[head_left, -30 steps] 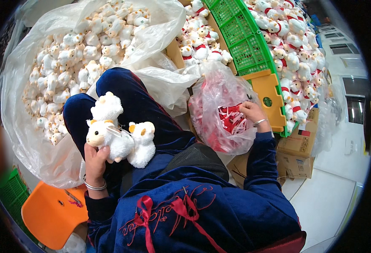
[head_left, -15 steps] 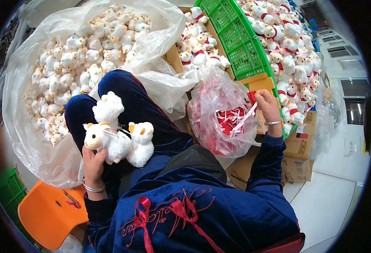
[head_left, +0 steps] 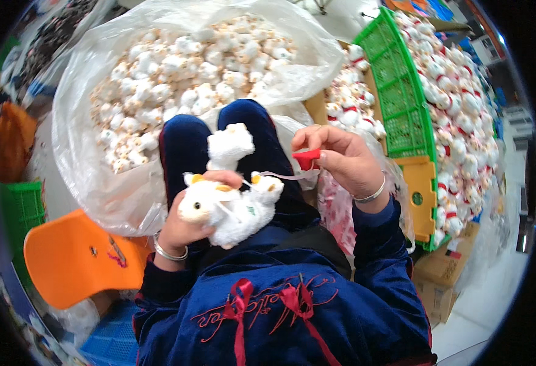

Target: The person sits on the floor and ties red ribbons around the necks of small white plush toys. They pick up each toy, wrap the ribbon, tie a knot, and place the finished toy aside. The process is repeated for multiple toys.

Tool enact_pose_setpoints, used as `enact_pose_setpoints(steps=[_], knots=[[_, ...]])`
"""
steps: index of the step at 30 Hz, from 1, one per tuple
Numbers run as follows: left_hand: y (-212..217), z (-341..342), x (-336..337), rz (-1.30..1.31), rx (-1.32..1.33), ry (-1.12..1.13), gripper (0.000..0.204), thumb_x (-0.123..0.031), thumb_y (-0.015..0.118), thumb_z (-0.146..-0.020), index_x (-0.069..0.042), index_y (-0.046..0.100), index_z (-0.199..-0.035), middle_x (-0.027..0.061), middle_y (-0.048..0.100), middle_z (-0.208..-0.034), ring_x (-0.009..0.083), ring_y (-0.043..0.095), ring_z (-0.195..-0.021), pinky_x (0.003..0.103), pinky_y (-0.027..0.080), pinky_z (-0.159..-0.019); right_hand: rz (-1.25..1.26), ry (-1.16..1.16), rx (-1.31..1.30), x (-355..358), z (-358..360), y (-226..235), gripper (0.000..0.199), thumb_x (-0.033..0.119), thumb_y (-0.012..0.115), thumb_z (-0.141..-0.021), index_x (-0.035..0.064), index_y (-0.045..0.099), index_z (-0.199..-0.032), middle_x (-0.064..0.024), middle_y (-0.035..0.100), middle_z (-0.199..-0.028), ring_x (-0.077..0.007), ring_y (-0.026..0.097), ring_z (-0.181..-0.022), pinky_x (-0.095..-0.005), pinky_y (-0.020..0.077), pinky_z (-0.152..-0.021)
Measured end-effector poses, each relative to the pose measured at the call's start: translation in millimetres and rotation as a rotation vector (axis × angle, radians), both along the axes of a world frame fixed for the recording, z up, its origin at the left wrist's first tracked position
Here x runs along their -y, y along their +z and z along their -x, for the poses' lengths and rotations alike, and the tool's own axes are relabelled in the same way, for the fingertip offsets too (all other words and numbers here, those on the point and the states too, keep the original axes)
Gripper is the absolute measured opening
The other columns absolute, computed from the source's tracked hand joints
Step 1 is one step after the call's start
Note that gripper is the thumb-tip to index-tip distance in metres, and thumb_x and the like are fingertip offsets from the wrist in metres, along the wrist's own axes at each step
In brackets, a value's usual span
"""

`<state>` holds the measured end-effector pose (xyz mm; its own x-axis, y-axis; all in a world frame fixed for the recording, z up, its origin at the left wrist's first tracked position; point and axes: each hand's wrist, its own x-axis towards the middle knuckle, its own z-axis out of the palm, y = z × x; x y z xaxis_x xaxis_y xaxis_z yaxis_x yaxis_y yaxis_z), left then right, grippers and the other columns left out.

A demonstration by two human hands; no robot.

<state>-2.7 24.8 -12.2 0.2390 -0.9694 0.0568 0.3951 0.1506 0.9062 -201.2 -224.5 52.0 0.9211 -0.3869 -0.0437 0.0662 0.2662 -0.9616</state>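
My left hand (head_left: 185,222) grips a white plush toy animal (head_left: 219,204) over my lap, with a second white plush toy (head_left: 230,146) resting on my knees just above it. My right hand (head_left: 341,158) pinches a small red ribbon piece (head_left: 306,159) between its fingertips, close to the right of the held toy. A thin pale strip (head_left: 283,175) runs from the toy toward the ribbon.
A large clear plastic bag (head_left: 85,158) full of white plush toys lies ahead of my knees. A bag of red ribbons (head_left: 341,213) sits under my right forearm. A green crate wall (head_left: 399,91) and finished toys with red bows (head_left: 457,104) are on the right. An orange stool (head_left: 76,259) stands at lower left.
My right hand has left the bag of red ribbons and come up leftward to the toy, carrying one red ribbon piece. My left hand still holds the plush toy.
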Motion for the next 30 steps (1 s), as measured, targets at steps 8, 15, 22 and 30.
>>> enact_pose_setpoints(steps=[8,15,22,30], knots=[[4,1,-7,-0.067,-0.062,-0.006,0.092,-0.052,0.086,-0.073,-0.002,0.054,-0.144,0.0220,0.043,-0.156,0.0361,0.044,-0.144,0.050,0.034,-0.119,-0.225,0.116,-0.240,-36,-60,-19,0.015,0.017,0.071,-0.099,0.0029,0.069,-0.105,0.0023,0.066,-0.089,-0.0027,0.057,-0.075,-0.0196,0.0456,-0.066],[-12,4,-16,-0.161,-0.147,-0.008,0.090,-0.035,0.092,-0.067,0.003,0.057,-0.141,0.0201,0.049,-0.154,0.0339,0.048,-0.142,0.048,0.035,-0.119,-0.190,0.061,-0.302,-49,-76,-29,0.019,0.019,0.072,-0.099,0.0003,0.072,-0.103,0.0011,0.067,-0.082,-0.0035,0.056,-0.069,-0.0201,0.0448,-0.062],[-16,0,-16,-0.281,0.062,0.051,0.068,-0.011,0.085,-0.078,0.002,0.058,-0.139,0.0071,0.069,-0.128,0.0171,0.065,-0.118,0.035,0.048,-0.106,-0.057,0.063,-0.306,-53,-80,-30,0.030,0.027,0.067,-0.103,-0.0020,0.074,-0.104,-0.0017,0.071,-0.087,-0.0053,0.059,-0.070,-0.0200,0.0454,-0.062],[-28,7,-22,-0.263,0.002,0.154,0.068,-0.013,0.085,-0.078,0.001,0.057,-0.139,0.0072,0.069,-0.128,0.0162,0.064,-0.117,0.036,0.049,-0.105,-0.162,0.170,-0.265,-53,-66,-34,0.032,0.026,0.065,-0.103,-0.0023,0.071,-0.117,-0.0011,0.068,-0.093,-0.0061,0.060,-0.080,-0.0220,0.0480,-0.073]])
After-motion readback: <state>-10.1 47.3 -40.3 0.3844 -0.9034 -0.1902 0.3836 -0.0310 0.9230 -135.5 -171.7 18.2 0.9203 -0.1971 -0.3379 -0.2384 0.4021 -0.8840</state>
